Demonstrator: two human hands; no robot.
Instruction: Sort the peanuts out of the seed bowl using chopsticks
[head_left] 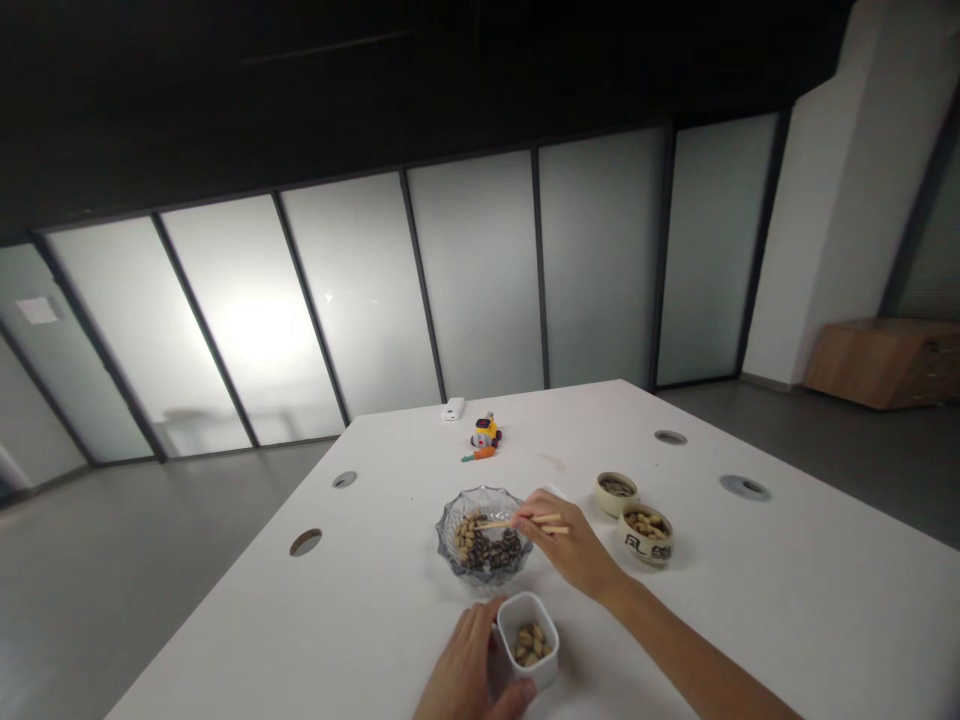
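Note:
My right hand [559, 535] grips a pair of wooden chopsticks [499, 523], whose tips reach into a clear glass bowl [486, 577]. Inside that bowl, pale nuts that look like pistachios [466, 537] lie at the left, and dark seeds or nuts [495, 552] lie at the front and right. Whether the tips pinch a nut is too small to tell. Nearer to me, my left hand [472, 665] is wrapped around the left side of a small white square cup [528, 606], thumb at its front. Several pale nuts [531, 643] rest at the cup's bottom.
Right of the bowl stand two cream pots: one [615, 492] with dark contents, another [646, 540] with peanut-like nuts and black markings. Farther back on the white table [360, 590] are a yellow toy vehicle [486, 432], an orange toy carrot [481, 454] and a white device [453, 408].

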